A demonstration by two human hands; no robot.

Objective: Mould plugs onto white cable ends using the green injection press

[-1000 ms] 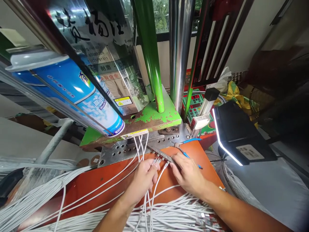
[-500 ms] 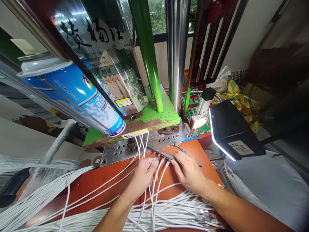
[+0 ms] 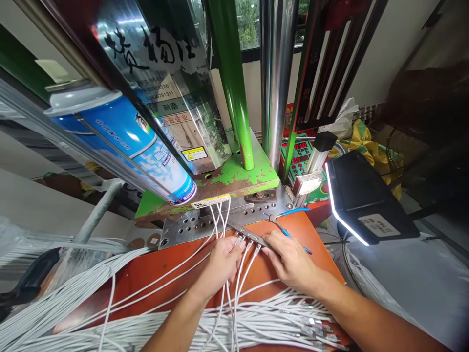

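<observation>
My left hand (image 3: 220, 261) pinches a white cable by its small clear plug (image 3: 240, 239), at the near edge of a narrow metal bar (image 3: 249, 233). My right hand (image 3: 291, 256) grips the bar's right end between thumb and fingers. Two more plugs (image 3: 257, 250) sit along the same edge between my hands, their white cables (image 3: 242, 278) curving down toward me. Whether the pinched plug is fully seated in the bar cannot be made out. Just beyond the bar, blue-handled pliers (image 3: 281, 226) lie near the steel plate.
A green press base (image 3: 252, 180) stands ahead, with several cables hanging below its front. On the left, a blue spray can (image 3: 128, 144) leans at the machine. Bundled white cables (image 3: 176, 327) cover the near orange tabletop (image 3: 146, 274). A lit black lamp (image 3: 370, 195) juts in at right.
The camera view has shifted a little, so the scene sits slightly farther right. Both hands keep the same hold on the plug and the bar, with hardly any visible movement.
</observation>
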